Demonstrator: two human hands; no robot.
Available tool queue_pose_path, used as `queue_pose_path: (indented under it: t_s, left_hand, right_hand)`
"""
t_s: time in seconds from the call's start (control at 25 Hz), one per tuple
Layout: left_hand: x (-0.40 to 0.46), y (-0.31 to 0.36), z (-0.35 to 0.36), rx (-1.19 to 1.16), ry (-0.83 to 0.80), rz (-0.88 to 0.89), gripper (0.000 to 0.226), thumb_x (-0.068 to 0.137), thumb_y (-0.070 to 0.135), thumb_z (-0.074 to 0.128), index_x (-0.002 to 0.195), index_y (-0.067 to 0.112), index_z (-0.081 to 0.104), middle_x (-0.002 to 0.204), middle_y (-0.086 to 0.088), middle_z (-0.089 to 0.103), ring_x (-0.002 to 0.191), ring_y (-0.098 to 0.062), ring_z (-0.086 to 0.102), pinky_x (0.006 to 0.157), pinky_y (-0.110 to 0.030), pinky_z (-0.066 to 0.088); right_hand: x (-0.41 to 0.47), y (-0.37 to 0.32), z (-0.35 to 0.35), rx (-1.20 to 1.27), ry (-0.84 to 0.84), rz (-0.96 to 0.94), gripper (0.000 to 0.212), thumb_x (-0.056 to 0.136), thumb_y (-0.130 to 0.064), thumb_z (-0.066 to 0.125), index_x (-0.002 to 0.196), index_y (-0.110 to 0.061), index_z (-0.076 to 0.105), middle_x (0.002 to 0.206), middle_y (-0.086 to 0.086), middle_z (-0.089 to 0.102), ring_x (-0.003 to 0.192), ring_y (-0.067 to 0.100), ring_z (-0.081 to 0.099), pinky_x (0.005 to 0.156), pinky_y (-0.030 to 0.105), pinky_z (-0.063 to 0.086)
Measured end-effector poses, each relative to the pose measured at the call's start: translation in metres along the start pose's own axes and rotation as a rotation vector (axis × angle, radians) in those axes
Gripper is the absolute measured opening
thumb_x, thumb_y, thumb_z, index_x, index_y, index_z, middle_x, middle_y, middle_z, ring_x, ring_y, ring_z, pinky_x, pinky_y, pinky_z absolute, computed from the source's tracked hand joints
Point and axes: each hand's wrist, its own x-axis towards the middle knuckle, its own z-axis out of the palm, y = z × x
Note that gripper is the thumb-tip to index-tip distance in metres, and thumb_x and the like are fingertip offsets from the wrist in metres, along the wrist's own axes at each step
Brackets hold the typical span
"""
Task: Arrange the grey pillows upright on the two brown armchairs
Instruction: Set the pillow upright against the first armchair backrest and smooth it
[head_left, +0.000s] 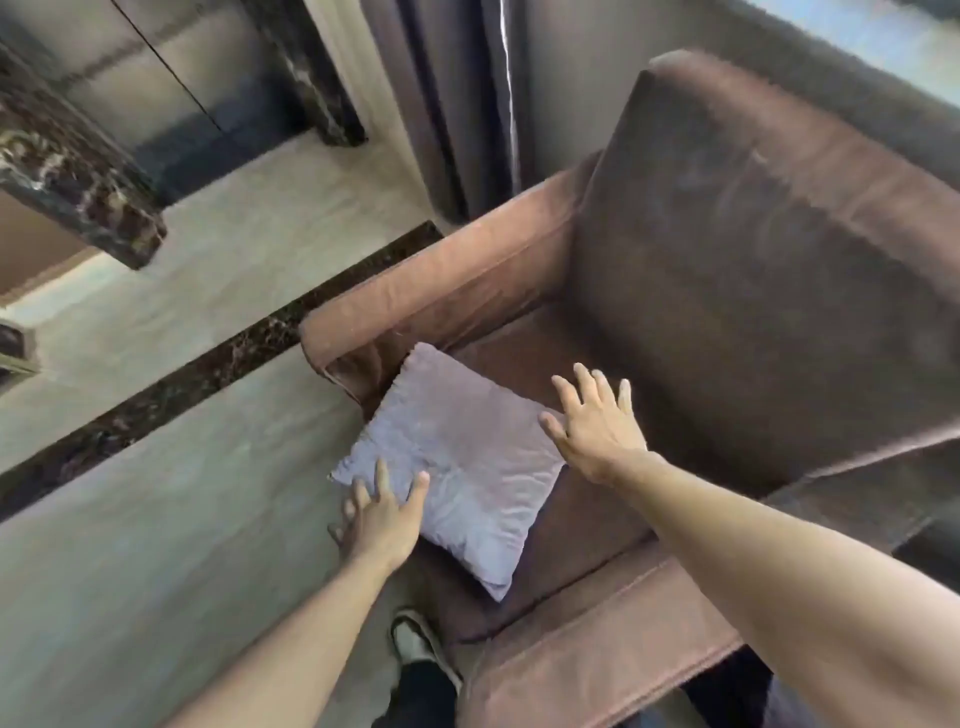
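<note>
A grey square pillow (457, 462) lies flat on the seat of a brown armchair (753, 260), close to the chair's left armrest (436, 291). My left hand (382, 514) hovers at the pillow's near left edge with fingers spread, holding nothing. My right hand (597, 421) is over the pillow's right corner, fingers apart and empty. Whether either hand touches the pillow is unclear. Only one armchair is in view.
Pale tiled floor with a dark marble strip (208, 364) runs left of the chair. A dark marble counter edge (78, 171) juts in at upper left. Grey curtains (467, 104) hang behind the armrest. My foot (415, 639) stands by the chair's front corner.
</note>
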Motion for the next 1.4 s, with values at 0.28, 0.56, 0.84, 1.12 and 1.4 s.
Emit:
queue_pose_path:
  t_s: [0.28, 0.56, 0.84, 1.12, 1.4]
  left_hand:
    - [0.147, -0.052, 0.126, -0.442, 0.059, -0.314, 0.081, 0.100, 0.059, 0.047, 0.159, 0.005, 0.032, 0.160, -0.033, 0.037, 0.145, -0.049, 0.038, 0.118, -0.058, 0.032]
    - [0.242, -0.081, 0.223, -1.259, -0.108, -0.822, 0.074, 0.087, 0.087, 0.039, 0.133, 0.033, 0.060, 0.122, 0.007, 0.062, 0.113, -0.018, 0.060, 0.099, -0.037, 0.053]
    - [0.247, -0.082, 0.241, -1.321, -0.018, -0.829, 0.048, 0.092, 0.082, 0.041, 0.095, 0.041, 0.065, 0.091, 0.021, 0.072, 0.082, 0.005, 0.071, 0.073, -0.020, 0.052]
    - [0.222, -0.056, 0.205, -1.639, -0.084, -0.658, 0.063, 0.107, 0.061, 0.033, 0.156, 0.023, 0.047, 0.156, -0.007, 0.054, 0.143, -0.028, 0.051, 0.123, -0.047, 0.036]
    - [0.202, 0.108, 0.193, -1.669, -0.460, -0.542, 0.062, 0.105, 0.062, 0.029, 0.140, 0.026, 0.064, 0.141, -0.011, 0.068, 0.131, -0.036, 0.061, 0.118, -0.055, 0.042]
  right_hand:
    - [0.134, -0.024, 0.158, 0.087, -0.118, 0.089, 0.059, 0.104, -0.051, 0.038, 0.149, -0.014, 0.040, 0.158, 0.021, 0.033, 0.146, 0.043, 0.031, 0.122, 0.059, 0.022]
    - [0.259, -0.029, 0.254, 0.188, -0.042, 0.345, 0.055, 0.105, -0.049, 0.031, 0.116, -0.004, 0.061, 0.128, 0.024, 0.061, 0.121, 0.043, 0.053, 0.099, 0.044, 0.041]
    - [0.275, -0.032, 0.277, 0.343, -0.208, 0.438, 0.059, 0.095, -0.062, 0.030, 0.090, -0.016, 0.068, 0.111, 0.016, 0.072, 0.109, 0.036, 0.061, 0.083, 0.031, 0.037]
    - [0.233, -0.013, 0.193, 0.561, -0.132, 0.426, 0.060, 0.100, -0.052, 0.040, 0.055, -0.013, 0.043, 0.055, -0.010, 0.051, 0.060, 0.004, 0.052, 0.061, 0.014, 0.040]
    - [0.153, 0.047, 0.044, 0.572, 0.222, 0.416, 0.067, 0.095, -0.072, 0.042, 0.057, -0.017, 0.035, 0.048, -0.008, 0.040, 0.050, 0.009, 0.039, 0.053, 0.030, 0.036]
